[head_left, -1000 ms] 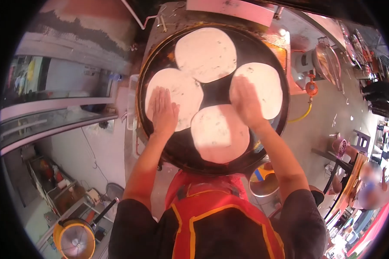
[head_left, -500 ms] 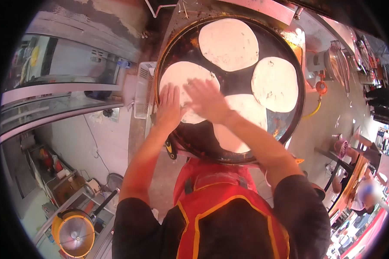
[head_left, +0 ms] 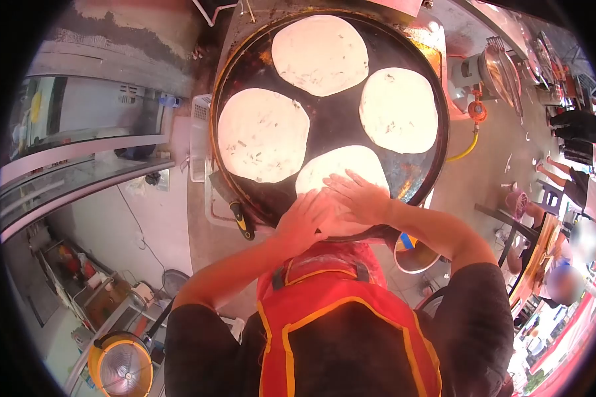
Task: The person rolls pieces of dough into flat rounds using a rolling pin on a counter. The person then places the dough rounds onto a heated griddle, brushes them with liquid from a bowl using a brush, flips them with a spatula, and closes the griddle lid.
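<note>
A large round black griddle [head_left: 331, 126] holds several flat discs of pale dough. On the nearest flatbread [head_left: 341, 164], both hands rest side by side, covering its lower part. My left hand [head_left: 306, 215] lies on its left edge with the fingers stretched out. My right hand [head_left: 361, 198] is flat on its middle, fingers extended toward the upper left. One flatbread [head_left: 263, 135] with dark specks lies at the left, another flatbread [head_left: 320, 55] at the far side, and a speckled flatbread [head_left: 398, 110] at the right. Neither hand grips anything.
A black-and-yellow handled tool [head_left: 241, 220] lies at the griddle's left front edge. A white plastic basket [head_left: 200, 135] stands left of it. To the right are an orange gas regulator [head_left: 477, 110] and yellow hose [head_left: 465, 152]. A round metal container [head_left: 414, 258] sits near the right front.
Both hands have moved from the left flatbread to the nearest one, toward me and to the right. The left flatbread is now uncovered. The view has shifted slightly.
</note>
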Demonstrator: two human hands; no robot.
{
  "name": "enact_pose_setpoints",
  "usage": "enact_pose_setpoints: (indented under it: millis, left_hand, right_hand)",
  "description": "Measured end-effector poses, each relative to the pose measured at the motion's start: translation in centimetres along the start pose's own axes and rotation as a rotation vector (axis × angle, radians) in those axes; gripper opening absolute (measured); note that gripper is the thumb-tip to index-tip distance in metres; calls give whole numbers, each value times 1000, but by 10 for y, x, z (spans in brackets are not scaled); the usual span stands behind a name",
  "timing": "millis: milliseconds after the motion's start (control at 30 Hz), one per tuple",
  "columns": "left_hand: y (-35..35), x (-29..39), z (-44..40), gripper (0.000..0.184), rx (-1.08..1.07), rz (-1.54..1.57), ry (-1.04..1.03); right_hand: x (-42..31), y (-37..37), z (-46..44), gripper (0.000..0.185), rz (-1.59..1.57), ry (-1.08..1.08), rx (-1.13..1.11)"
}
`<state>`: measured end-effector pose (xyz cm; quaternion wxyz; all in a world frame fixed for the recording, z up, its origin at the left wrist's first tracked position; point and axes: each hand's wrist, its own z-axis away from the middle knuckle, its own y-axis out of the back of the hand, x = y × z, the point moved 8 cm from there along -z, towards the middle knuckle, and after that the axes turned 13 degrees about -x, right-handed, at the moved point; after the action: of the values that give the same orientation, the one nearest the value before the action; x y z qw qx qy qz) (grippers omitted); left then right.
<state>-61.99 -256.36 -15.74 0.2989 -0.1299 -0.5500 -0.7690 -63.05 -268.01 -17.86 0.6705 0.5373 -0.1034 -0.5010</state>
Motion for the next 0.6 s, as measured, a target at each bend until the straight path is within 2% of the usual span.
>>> enact_pose_setpoints:
  millis: [67, 167, 233, 267, 300, 333, 367, 500, 567, 600]
  left_hand:
    - [8, 2, -5, 55, -18, -11, 24]
    - [24, -8, -24, 48, -142, 52, 63]
    - [39, -24, -43, 44, -180, 36, 110]
    - [68, -29, -49, 44, 163, -165, 10]
    - [80, -53, -65, 48, 318, -33, 119]
    - [99, -71, -83, 54, 334, -22, 240]
    - [115, -88, -100, 57, 400, -31, 264]
    - [139, -148, -163, 65, 453, -120, 432]
    - [147, -168, -176, 69, 461, -83, 516]
    - [148, -173, -179, 71, 443, -101, 496]
  right_hand:
    - [2, 2, 3, 71, 14, 87, 24]
    - [21, 15, 4, 66, 300, 54, 171]
    - [84, 49, 23, 66, -1, -219, 335]
    - [114, 59, 36, 66, -156, -349, 412]
    - [132, 63, 42, 67, -91, -437, 468]
    - [150, 63, 47, 67, -25, -524, 524]
    - [165, 63, 52, 68, 43, -612, 582]
    - [175, 36, 62, 67, 81, -591, 482]
    - [176, 54, 60, 67, 18, -621, 478]
    - [178, 65, 57, 67, -15, -638, 477]
